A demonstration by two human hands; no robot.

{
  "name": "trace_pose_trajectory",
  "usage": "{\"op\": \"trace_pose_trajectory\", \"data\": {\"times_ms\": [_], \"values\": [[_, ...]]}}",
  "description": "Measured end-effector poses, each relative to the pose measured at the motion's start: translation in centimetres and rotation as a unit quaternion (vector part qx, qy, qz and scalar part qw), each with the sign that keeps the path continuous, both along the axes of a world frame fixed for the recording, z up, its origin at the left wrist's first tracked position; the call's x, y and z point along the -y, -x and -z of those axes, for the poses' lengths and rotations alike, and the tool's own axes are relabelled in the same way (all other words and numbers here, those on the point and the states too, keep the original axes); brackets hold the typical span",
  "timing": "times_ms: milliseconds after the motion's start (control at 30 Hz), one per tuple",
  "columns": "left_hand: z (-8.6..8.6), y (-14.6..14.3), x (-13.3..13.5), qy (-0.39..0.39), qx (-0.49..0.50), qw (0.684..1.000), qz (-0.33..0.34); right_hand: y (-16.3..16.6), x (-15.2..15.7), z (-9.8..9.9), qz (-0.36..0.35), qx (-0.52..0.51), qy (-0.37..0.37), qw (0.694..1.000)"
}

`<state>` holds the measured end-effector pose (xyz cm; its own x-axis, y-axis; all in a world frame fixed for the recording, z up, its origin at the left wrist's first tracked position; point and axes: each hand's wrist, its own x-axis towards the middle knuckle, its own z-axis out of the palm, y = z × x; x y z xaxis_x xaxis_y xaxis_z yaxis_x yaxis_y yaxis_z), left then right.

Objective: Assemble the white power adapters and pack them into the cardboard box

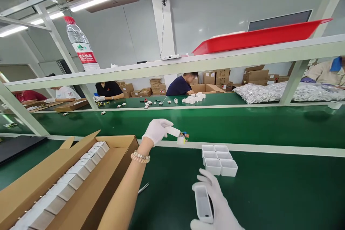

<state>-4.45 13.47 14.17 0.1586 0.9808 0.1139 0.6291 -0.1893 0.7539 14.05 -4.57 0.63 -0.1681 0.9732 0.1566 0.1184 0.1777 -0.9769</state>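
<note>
My left hand [156, 131], in a white glove, is closed on a small white electronic module [174, 131] with coloured parts at its far end. It is held over the front edge of the green belt. Lower right, my gloved right hand [215, 197] grips an open white plastic case [203, 204], its hollow side facing me. Just beyond that hand, several white plastic cases [217, 155] stand in two columns on the green table, open tops up.
A cardboard box [115, 165] with a row of white units stands at left. Tweezers [143, 188] lie beside it. Overhead, a shelf [151, 67] carries a water bottle [81, 45] and a red tray [258, 41]. Co-workers sit across the green belt [242, 125].
</note>
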Motion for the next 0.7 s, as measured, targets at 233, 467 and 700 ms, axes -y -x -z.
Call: {"op": "trace_pose_trajectory", "data": {"times_ms": [233, 467, 700], "values": [[-1.0, -2.4, 7.4, 0.046, 0.151, 0.968, 0.197, -1.2, 0.2, 0.4, -0.064, -0.259, 0.036, 0.963], [-1.6, -2.7, 8.5, 0.052, 0.158, 0.973, 0.161, -1.1, 0.2, 0.0, -0.086, -0.316, 0.056, 0.943], [-0.9, -2.8, 8.6, 0.057, 0.195, 0.961, 0.187, -1.5, 0.0, -1.1, -0.111, -0.399, 0.084, 0.906]]}}
